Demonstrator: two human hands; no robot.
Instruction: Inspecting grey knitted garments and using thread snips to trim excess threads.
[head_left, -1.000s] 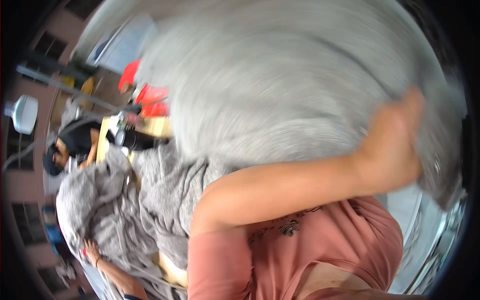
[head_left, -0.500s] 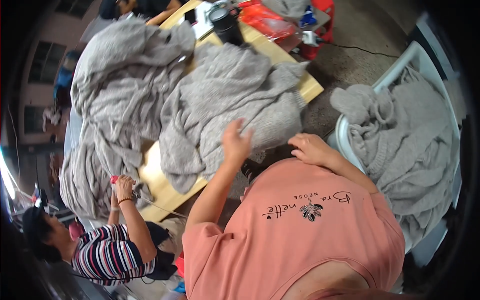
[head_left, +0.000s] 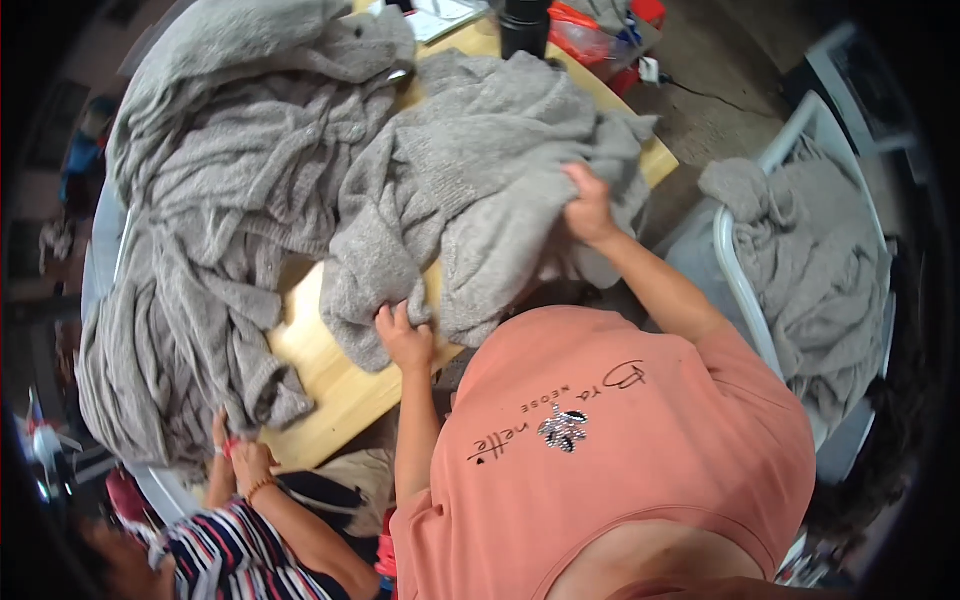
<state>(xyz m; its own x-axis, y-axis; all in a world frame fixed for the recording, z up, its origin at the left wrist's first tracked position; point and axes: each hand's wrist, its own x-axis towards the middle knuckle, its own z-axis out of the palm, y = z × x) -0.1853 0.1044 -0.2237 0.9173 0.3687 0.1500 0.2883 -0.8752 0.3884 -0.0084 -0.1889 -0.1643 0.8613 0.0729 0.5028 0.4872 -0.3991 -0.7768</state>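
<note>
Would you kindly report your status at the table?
Left hand and right hand gripping grey knit sweater. Sweater pile alongside.

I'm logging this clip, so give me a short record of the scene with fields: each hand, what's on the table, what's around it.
left hand: grips the near edge of the grey knit garment
right hand: clutches a bunched fold of the same garment
table: light wood, garment spread across it
left of it: pile of grey knitwear
right: white crate holding more grey knitwear
co-worker's hands: at the pile's lower edge
</note>
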